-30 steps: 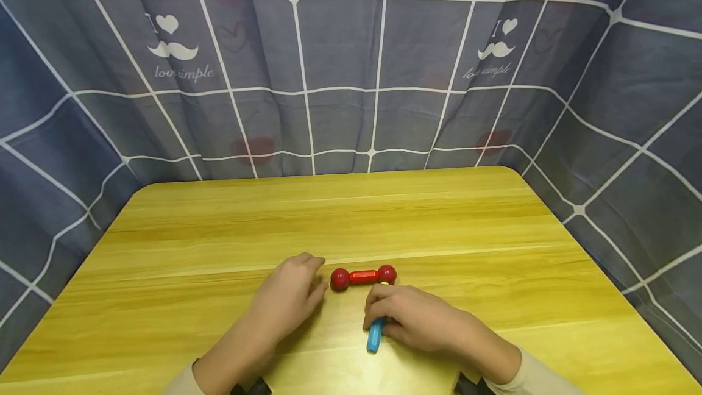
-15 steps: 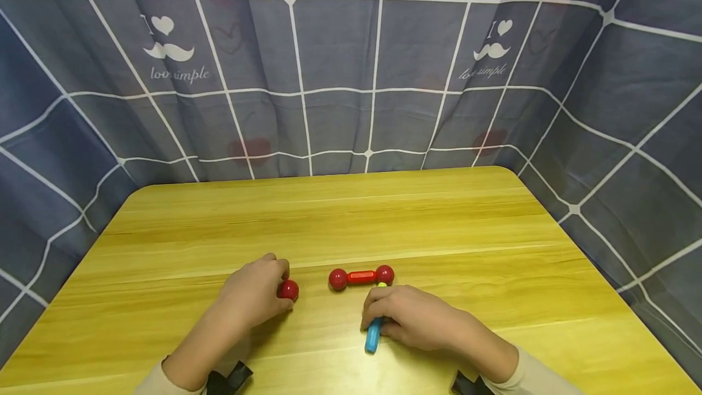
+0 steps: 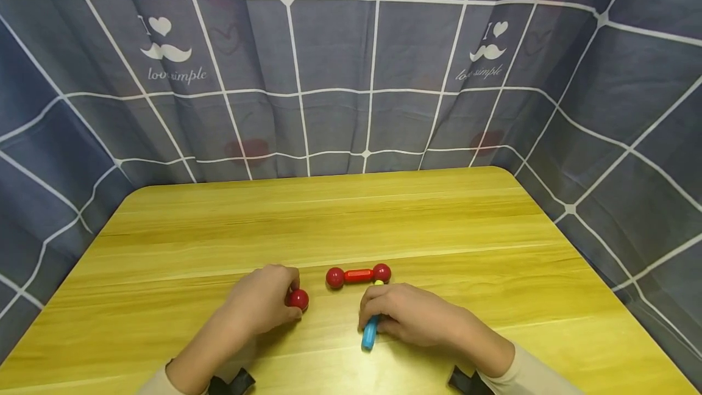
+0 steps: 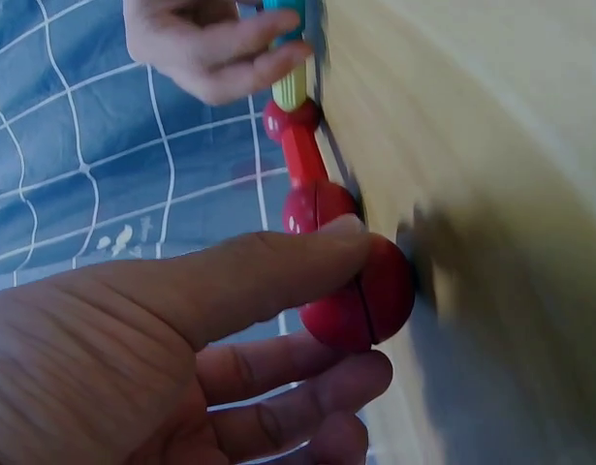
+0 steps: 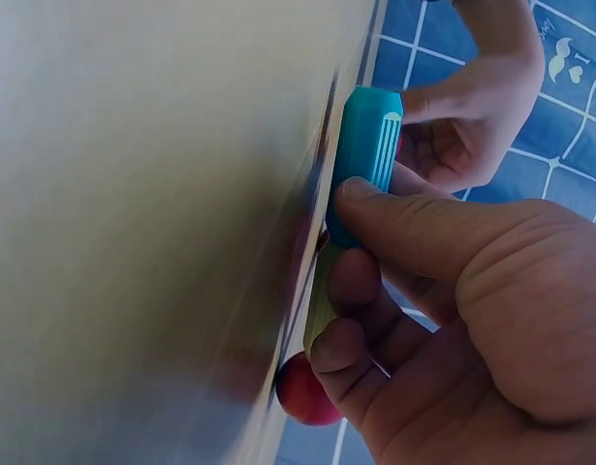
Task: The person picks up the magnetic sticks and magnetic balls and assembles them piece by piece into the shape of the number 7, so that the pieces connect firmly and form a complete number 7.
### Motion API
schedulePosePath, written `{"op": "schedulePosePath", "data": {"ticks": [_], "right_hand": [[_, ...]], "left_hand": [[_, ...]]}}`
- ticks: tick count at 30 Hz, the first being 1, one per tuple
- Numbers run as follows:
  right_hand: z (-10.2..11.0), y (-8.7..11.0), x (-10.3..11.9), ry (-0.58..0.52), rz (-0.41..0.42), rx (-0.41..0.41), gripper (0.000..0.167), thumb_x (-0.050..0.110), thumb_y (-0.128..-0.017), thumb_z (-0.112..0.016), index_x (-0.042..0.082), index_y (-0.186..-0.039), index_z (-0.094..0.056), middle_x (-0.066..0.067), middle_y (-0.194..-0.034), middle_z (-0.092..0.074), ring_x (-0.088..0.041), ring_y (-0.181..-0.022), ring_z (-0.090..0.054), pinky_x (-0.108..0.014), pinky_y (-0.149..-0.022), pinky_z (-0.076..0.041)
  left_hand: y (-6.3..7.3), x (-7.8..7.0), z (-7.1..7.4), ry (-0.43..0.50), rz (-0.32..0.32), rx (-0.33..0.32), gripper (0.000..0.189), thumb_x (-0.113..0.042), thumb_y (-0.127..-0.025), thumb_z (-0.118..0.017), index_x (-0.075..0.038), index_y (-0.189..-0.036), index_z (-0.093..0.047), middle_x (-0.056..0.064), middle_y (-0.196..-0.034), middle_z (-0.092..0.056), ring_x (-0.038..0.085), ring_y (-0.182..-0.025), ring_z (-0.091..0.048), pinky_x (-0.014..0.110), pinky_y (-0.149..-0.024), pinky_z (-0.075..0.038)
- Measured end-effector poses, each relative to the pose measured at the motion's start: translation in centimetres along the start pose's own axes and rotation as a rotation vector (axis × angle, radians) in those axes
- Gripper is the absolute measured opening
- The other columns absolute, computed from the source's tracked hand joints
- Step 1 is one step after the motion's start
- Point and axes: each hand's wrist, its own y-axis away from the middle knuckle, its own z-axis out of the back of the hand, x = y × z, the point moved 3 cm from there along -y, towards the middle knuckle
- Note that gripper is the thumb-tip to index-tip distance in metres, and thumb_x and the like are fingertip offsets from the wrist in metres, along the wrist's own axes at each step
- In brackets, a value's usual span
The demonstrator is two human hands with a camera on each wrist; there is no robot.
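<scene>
My left hand (image 3: 260, 300) pinches a loose red ball (image 3: 298, 299) between thumb and fingers, low over the table. A seam runs round this ball in the left wrist view. My right hand (image 3: 417, 316) holds a blue stick (image 5: 368, 145) by thumb and fingers, with a yellow stick (image 5: 320, 291) in line with it and partly hidden behind the fingers. The yellow stick's far end meets a red ball (image 3: 382, 272). From that ball a short red stick (image 3: 359, 275) runs left to another red ball (image 3: 335, 277), dumbbell-like. The left hand's ball is just left of the blue stick's near end.
The pieces lie on a yellow wood-grain table (image 3: 307, 218) with rounded far corners. A grey-blue checked curtain (image 3: 340, 66) encloses the table's back and sides. Black straps (image 3: 233, 383) show at both wrists.
My left hand has gone left from beside the joined balls, taken the loose red ball, then come slightly back right and nearer with it. The right hand keeps its hold almost unmoved.
</scene>
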Motion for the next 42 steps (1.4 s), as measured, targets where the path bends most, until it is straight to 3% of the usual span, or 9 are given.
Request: {"op": "schedulePosePath", "data": {"ticks": [7, 11, 25, 42], "right_hand": [[0.2, -0.6, -0.4, -0.004, 0.010, -0.012, 0.012, 0.013, -0.095, -0.065, 0.021, -0.102, -0.070, 0.017, -0.104, -0.060, 0.006, -0.098, -0.053, -0.012, -0.087, -0.042], [0.2, -1.0, -0.6, -0.014, 0.025, -0.022, 0.014, 0.009, -0.094, -0.065, 0.021, -0.100, -0.069, 0.016, -0.103, -0.060, 0.006, -0.099, -0.053, -0.012, -0.087, -0.042], [0.4, -1.9, -1.2, 0.023, -0.008, -0.012, 0.009, 0.015, -0.094, -0.066, 0.019, -0.101, -0.069, 0.016, -0.102, -0.060, 0.004, -0.096, -0.054, -0.014, -0.088, -0.043], [0.4, -2.2, -0.9, 0.049, -0.029, -0.002, 0.009, 0.014, -0.093, -0.067, 0.018, -0.101, -0.070, 0.014, -0.102, -0.060, 0.004, -0.094, -0.054, -0.014, -0.086, -0.043]], "left_hand": [[0.4, -1.7, -1.0, 0.024, -0.140, 0.036, 0.035, -0.030, -0.067, -0.089, -0.017, -0.073, -0.056, -0.011, -0.064, -0.048, 0.009, -0.058, -0.044, 0.027, -0.051, -0.039], [0.5, -2.4, -1.4, 0.036, -0.186, 0.045, 0.035, -0.032, -0.068, -0.087, -0.018, -0.072, -0.056, -0.012, -0.062, -0.047, 0.007, -0.056, -0.043, 0.025, -0.048, -0.038], [1.0, -4.5, -2.8, 0.057, -0.221, 0.108, 0.034, -0.042, -0.073, -0.082, -0.020, -0.069, -0.056, -0.012, -0.057, -0.045, 0.004, -0.053, -0.041, 0.023, -0.046, -0.036], [1.4, -5.6, -3.7, 0.060, -0.223, 0.092, 0.037, -0.048, -0.078, -0.078, -0.022, -0.066, -0.055, -0.013, -0.054, -0.042, 0.004, -0.048, -0.038, 0.023, -0.044, -0.032]]}}
